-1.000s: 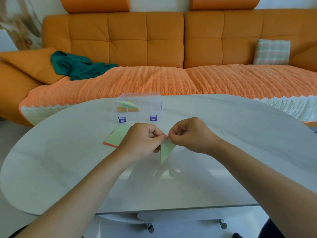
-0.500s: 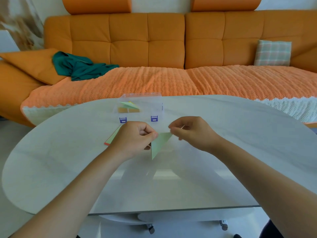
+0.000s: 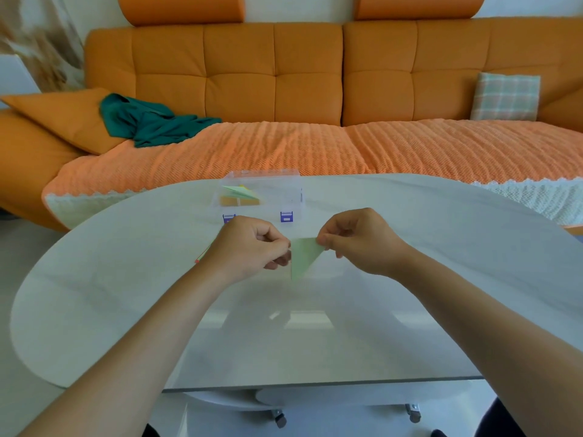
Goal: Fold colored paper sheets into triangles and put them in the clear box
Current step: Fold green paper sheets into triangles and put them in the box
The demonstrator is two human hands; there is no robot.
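Note:
A light green paper triangle (image 3: pixel 303 257) hangs point-down above the white table (image 3: pixel 126 294). My left hand (image 3: pixel 252 250) pinches its left corner and my right hand (image 3: pixel 359 241) pinches its right corner. Behind my hands stands the clear box (image 3: pixel 284 193) with two purple latches; folded green, yellow and orange triangles (image 3: pixel 239 197) lie in its left half. Only a thin red-edged strip of the paper stack (image 3: pixel 202 257) shows from behind my left hand.
An orange sofa (image 3: pixel 284 89) with a knitted orange throw runs behind the table. A teal cloth (image 3: pixel 151 121) lies on its left seat and a checked cushion (image 3: pixel 504 96) leans at its right end. The table stands on castors.
My hands have drawn apart along the paper's top edge and moved a little away from me. The triangle now hangs spread between both pinches, and my left hand covers more of the stack.

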